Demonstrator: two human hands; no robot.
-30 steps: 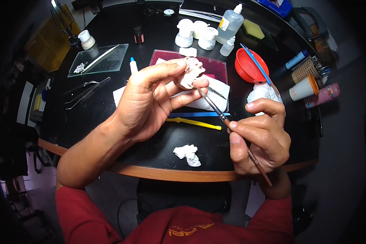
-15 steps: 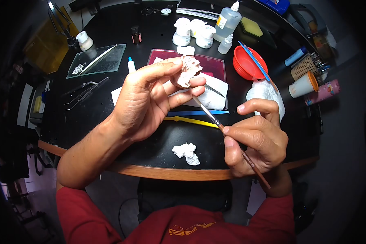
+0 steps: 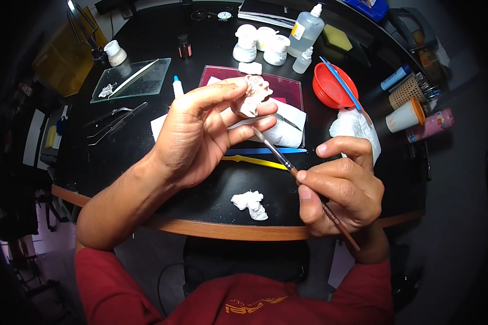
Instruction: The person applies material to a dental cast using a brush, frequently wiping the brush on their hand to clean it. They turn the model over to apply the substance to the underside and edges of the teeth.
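My left hand (image 3: pixel 192 127) grips a pale dental model (image 3: pixel 253 96) with a bumpy, tooth-like edge, holding it up between thumb and fingers. Pinched in my right hand (image 3: pixel 341 187) is a thin paintbrush (image 3: pixel 281 157) with a brown handle and dark metal collar. Its bristle tip lies right by the lower fingers of my left hand, just below the model. Under the hands, a yellow plastic spatula (image 3: pixel 257 161) and a blue strip-like tool (image 3: pixel 276 151) lie on the black table. A crumpled white tissue (image 3: pixel 250 205) rests near the front edge.
A dark red tray (image 3: pixel 287 89) lies behind the model. White jars (image 3: pixel 275 50) and a clear bottle (image 3: pixel 306 32) stand at the back. A red bowl (image 3: pixel 331 89) with a blue tool across it sits right. Tweezers (image 3: pixel 116 124) and a glass slab (image 3: pixel 152 76) are left.
The brush tip has shifted slightly left along the fingers of my left hand. The whole scene sits a few pixels further right as the view moves; both grips stay the same.
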